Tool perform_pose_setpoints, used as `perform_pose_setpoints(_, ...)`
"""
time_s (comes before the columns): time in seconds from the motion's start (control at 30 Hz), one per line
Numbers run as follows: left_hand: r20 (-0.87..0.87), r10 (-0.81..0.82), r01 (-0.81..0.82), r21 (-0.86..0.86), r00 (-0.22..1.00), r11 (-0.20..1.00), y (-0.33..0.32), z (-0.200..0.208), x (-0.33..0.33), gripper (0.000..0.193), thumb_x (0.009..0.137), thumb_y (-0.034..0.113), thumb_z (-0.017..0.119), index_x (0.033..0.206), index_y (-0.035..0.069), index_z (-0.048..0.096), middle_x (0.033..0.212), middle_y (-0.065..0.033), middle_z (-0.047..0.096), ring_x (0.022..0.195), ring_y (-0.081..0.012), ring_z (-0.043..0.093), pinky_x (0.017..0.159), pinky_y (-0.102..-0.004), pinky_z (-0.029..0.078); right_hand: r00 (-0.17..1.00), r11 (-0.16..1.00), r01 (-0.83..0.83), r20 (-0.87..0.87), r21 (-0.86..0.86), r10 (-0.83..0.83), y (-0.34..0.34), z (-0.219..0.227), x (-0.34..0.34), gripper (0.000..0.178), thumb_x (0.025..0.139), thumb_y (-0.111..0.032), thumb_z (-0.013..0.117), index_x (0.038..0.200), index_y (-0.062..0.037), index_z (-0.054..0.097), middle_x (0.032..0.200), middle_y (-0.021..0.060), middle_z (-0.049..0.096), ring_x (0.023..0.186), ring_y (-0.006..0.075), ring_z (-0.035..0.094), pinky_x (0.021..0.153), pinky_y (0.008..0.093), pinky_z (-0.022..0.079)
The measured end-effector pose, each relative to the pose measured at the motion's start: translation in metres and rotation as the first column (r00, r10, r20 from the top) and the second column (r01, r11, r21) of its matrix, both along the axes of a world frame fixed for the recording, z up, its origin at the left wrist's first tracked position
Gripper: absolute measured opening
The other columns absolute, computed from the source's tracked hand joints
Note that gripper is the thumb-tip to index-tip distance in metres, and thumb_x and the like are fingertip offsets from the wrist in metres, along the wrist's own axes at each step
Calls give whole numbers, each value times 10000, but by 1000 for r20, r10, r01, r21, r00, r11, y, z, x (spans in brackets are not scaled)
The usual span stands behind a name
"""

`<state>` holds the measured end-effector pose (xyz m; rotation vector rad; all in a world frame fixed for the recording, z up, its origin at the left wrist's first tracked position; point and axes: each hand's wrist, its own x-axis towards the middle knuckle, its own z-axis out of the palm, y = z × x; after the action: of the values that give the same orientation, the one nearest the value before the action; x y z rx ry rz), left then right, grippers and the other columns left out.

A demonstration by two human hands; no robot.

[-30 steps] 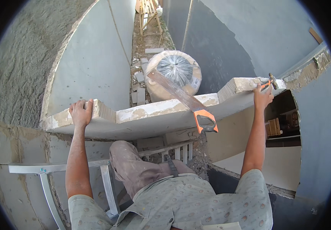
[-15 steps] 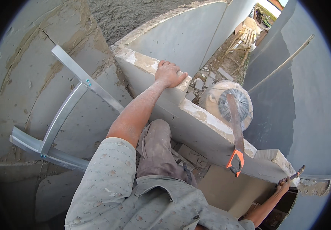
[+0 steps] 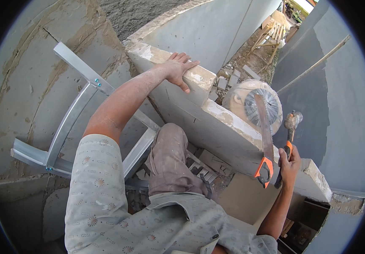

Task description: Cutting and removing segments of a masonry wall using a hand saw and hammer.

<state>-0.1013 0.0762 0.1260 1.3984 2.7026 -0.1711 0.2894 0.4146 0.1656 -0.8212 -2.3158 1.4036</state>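
Note:
My left hand [image 3: 176, 71] lies over the top of the raised end of a grey block wall [image 3: 165, 97], its fingers spread. In my right hand [image 3: 290, 163] is a hammer [image 3: 291, 127] with an orange and black handle; it stands upright, its dirty, mortar-smeared head at the top. Just left of that hand, a handsaw [image 3: 263, 127] with a rusty blade and an orange and black handle rests across the wall's lower top edge. The saw's blade tip reaches over a round object wrapped in clear plastic [image 3: 256, 101] behind the wall.
A metal ladder or frame [image 3: 70, 106] leans at left, partly behind my left arm. Block rubble [image 3: 222, 82] and a wooden rack [image 3: 269, 40] lie beyond the wall. A long stick [image 3: 318, 61] leans on the right wall. A dark opening [image 3: 307, 224] is below right.
My right hand has come up and left from the wall's far right end, bringing the hammer beside the saw. My left hand has shifted slightly left and up on the wall top.

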Motion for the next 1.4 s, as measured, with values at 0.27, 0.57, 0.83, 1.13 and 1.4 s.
perform_pose_setpoints(0.27, 58, 40, -39, -13, 998, 999, -2, 1, -18, 1146, 534, 310, 934, 1497, 178, 327, 1371, -146, 458, 1345, -336, 366, 1178, -468, 207, 619, 529, -785, 445, 323, 647, -107, -3, -106, 428, 824, -332, 732, 1172, -91, 668, 922, 191, 701, 863, 375, 666, 760, 450, 519)
perform_pose_setpoints(0.57, 115, 52, -34, -157, 992, 987, 5, 5, -26, 1041, 573, 188, 864, 1472, 150, 342, 1294, -136, 497, 1294, -332, 419, 1140, -474, 274, 584, 482, -811, 424, 331, 692, -139, -26, -167, 459, 842, -389, 698, 1221, -132, 661, 952, 180, 709, 922, 370, 673, 805, 475, 524)
perform_pose_setpoints(0.83, 100, 72, -57, -142, 992, 988, 8, 3, -31, 1008, 571, 163, 823, 1460, 155, 350, 1285, -143, 503, 1275, -336, 437, 1136, -477, 281, 592, 494, -801, 567, 337, 573, -138, -41, -169, 474, 856, -373, 691, 1235, -93, 648, 969, 200, 703, 945, 376, 668, 820, 484, 519)
perform_pose_setpoints(1.13, 90, 64, -48, -161, 994, 986, 10, 3, -31, 997, 568, 151, 821, 1452, 175, 361, 1281, -137, 507, 1276, -334, 436, 1125, -491, 293, 722, 590, -691, 401, 417, 563, -141, -62, -168, 502, 859, -378, 693, 1249, -66, 637, 959, 203, 699, 914, 395, 667, 805, 481, 517)
perform_pose_setpoints(1.4, 127, 58, -60, 16, 990, 998, 23, 6, -34, 947, 528, 126, 844, 1377, 106, 427, 1239, -166, 524, 1235, -385, 451, 1080, -472, 329, 899, 905, -421, 159, 63, 407, -102, -55, -96, 456, 834, -193, 782, 1218, 17, 654, 1018, 102, 727, 846, 146, 649, 761, 290, 505)
